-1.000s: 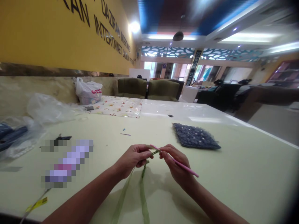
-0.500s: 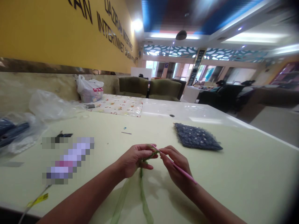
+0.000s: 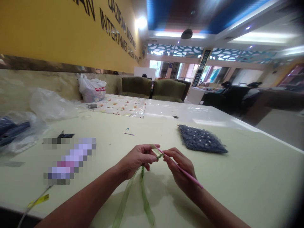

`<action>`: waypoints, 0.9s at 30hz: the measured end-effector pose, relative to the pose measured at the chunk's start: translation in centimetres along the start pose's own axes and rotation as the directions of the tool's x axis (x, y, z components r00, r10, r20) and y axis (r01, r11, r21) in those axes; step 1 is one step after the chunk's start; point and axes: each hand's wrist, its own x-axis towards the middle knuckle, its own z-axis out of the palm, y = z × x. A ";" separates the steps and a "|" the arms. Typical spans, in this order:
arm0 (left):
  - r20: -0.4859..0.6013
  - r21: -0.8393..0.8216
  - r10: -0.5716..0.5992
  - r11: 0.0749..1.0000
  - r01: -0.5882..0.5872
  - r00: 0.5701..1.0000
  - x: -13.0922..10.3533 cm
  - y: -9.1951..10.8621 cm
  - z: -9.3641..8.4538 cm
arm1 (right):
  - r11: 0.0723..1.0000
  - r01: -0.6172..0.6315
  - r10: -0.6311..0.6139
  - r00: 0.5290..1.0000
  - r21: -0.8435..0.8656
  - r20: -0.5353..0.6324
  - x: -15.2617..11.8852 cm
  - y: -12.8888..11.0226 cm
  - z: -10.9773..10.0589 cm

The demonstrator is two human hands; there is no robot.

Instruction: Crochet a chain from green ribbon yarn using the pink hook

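My left hand (image 3: 139, 160) pinches a sheer green ribbon (image 3: 146, 204), worked into a small chain of stitches near the fingertips. Two lengths of it hang below the palm toward the table's near edge. In my right hand (image 3: 180, 166) is a pink crochet hook (image 3: 190, 176), gripped like a pen, its handle end pointing down and right. The hook's tip meets the green ribbon beside my left index finger. My fingers partly hide the stitches. Beyond my right hand lies a dark blue crocheted piece with pearl-like beads (image 3: 201, 139).
A thin needle (image 3: 129, 134) and a small blue clip-like item (image 3: 127, 129) lie ahead. At left are a blurred-out purple object (image 3: 76, 158) with a cable, a dark item (image 3: 65, 135) and clear plastic bags (image 3: 52, 103). A white carrier bag (image 3: 92, 88) stands by the wall; people sit far right.
My left fingers have curled in closer, and ribbon now stretches between the left index finger and the hook. The hook stays in my right hand. The view has shifted slightly.
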 end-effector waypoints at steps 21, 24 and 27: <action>0.152 -0.024 -0.122 0.992 0.127 0.981 0.1 0.9 -1.7 | 0.995 0.057 -0.067 0.988 0.078 0.137 0.6 -1.2 -1.3; 0.190 -0.021 -0.138 0.989 0.144 0.972 0.0 1.3 -2.1 | 0.990 0.051 -0.079 0.973 0.130 0.216 0.8 -1.3 -1.8; 0.187 -0.012 -0.141 0.989 0.145 0.972 0.0 1.4 -2.1 | 0.996 0.088 -0.093 0.971 0.032 0.222 0.7 -1.0 -1.5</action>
